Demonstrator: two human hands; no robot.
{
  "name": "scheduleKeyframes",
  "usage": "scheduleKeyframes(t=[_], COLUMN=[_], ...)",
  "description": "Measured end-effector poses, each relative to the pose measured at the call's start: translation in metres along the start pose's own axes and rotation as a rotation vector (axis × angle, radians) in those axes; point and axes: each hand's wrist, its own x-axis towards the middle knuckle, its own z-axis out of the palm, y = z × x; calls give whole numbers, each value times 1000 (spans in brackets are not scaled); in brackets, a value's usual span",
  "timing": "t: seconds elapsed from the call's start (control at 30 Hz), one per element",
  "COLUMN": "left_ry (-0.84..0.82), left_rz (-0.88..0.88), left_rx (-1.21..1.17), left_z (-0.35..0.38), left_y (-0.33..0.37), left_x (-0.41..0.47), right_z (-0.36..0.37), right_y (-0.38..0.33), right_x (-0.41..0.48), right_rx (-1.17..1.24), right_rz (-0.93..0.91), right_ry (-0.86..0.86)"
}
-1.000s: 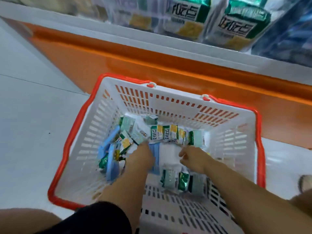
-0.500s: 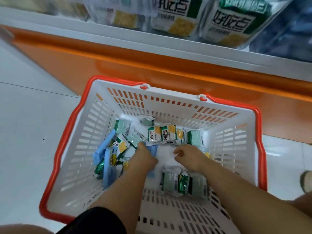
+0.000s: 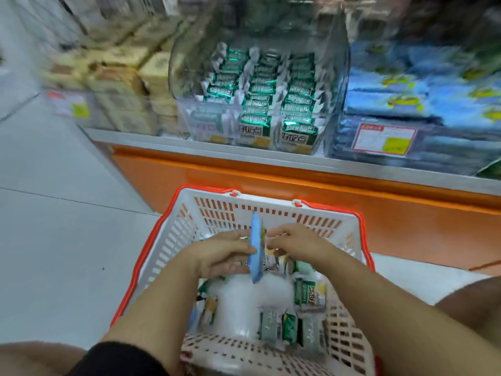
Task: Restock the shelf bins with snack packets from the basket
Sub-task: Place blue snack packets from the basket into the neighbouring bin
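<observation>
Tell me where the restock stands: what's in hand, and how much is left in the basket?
Partly done at best. The clear shelf bin already holds rows of green packets. In hand: a blue packet, upright over the basket, gripped by the left hand and pinched by the right hand. Left: several loose packets lie on the basket floor, none of them shelved yet.

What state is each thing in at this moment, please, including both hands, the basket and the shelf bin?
left hand: grips the blue packet.
right hand: fingers curled against the packet's other side.
blue packet: upright on edge, held between both hands over the basket.
basket: on the floor, partly filled.
green packets: lying loose in the basket.
clear shelf bin: open-topped, stocked with rows of packs.
</observation>
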Motion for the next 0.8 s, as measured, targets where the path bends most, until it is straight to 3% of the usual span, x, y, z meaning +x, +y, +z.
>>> scheduleKeyframes(t=[0.23, 0.43, 0.53, 0.63, 0.8], left_ry=[-26, 26, 71, 151, 378], left_rz=[329, 513, 612, 763, 998], left_rx=[3, 75, 75, 234, 700], left_z=[49, 96, 121, 145, 171], left_y=[57, 98, 118, 132, 149], left_x=[-52, -83, -93, -98, -100], right_z=[-47, -79, -99, -118, -141], right_y=[-52, -84, -99, -108, -113], right_x=[-45, -92, -115, -125, -133], right_rx=[68, -99, -67, 249, 760], right_rz=[-223, -453, -509, -498, -437], right_ry=[-48, 174, 332, 376, 204])
